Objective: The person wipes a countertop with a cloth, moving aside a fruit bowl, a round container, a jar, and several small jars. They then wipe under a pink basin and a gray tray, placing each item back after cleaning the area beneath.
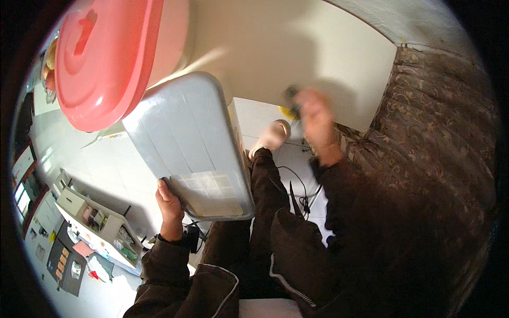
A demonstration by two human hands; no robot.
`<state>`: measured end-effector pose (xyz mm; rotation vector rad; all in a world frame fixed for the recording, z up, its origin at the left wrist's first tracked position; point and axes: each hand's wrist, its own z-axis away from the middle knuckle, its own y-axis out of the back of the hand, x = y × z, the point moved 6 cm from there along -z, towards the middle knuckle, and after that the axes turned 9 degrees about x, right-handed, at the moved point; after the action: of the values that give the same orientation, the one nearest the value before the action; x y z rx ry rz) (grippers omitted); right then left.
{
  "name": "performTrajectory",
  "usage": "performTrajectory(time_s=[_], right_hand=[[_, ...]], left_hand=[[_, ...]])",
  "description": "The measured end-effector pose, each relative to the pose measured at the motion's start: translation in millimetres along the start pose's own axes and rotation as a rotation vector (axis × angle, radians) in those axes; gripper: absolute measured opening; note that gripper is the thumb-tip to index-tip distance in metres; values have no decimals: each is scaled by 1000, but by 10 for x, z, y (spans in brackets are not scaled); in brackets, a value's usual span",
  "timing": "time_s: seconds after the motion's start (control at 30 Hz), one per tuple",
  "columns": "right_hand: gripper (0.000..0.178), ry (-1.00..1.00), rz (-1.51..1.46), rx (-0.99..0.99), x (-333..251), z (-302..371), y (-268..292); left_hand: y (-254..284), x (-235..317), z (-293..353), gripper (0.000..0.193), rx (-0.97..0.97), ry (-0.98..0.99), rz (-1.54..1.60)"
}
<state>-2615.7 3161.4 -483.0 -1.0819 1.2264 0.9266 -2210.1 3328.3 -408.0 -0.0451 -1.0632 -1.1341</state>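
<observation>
A grey plastic lid (185, 127) with rounded corners and a pale rectangular patch is tilted in front of me. My left hand (170, 209) grips its near left edge, thumb on top; the fingers beneath are hidden. To its right, over the edge of the cream tabletop (254, 47), my right hand (318, 119) is smeared by motion with its fingers curled. A small dark thing (291, 95) shows at those fingers, too blurred to name. Something yellow (287, 112) appears just below it.
A large tub with a pink lid (106, 63) stands on the table at left. Brown patterned fabric (435, 116) covers the right side. Black cables (305, 201) lie on the tiled floor by my foot (271, 135). A white shelf unit (98, 217) stands lower left.
</observation>
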Motion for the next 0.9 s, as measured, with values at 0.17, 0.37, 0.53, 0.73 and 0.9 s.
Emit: performTrajectory(time_s=[0.17, 0.37, 0.53, 0.73, 0.9], right_hand=[[29, -89, 727, 584, -58, -1576, 597], [30, 653, 851, -142, 346, -1516, -946], [22, 580, 697, -748, 335, -448, -1225], [24, 248, 450, -575, -254, -277, -575], [20, 493, 767, -168, -168, -1856, -1211]], left_hand=[[83, -135, -5, 51, 24, -18, -42], [199, -327, -30, 55, -33, 21, -153], [99, -232, 32, 55, -8, 27, -91], [-42, -49, 126, 47, 45, -34, -151], [-70, -131, 234, 52, 45, 37, -124]])
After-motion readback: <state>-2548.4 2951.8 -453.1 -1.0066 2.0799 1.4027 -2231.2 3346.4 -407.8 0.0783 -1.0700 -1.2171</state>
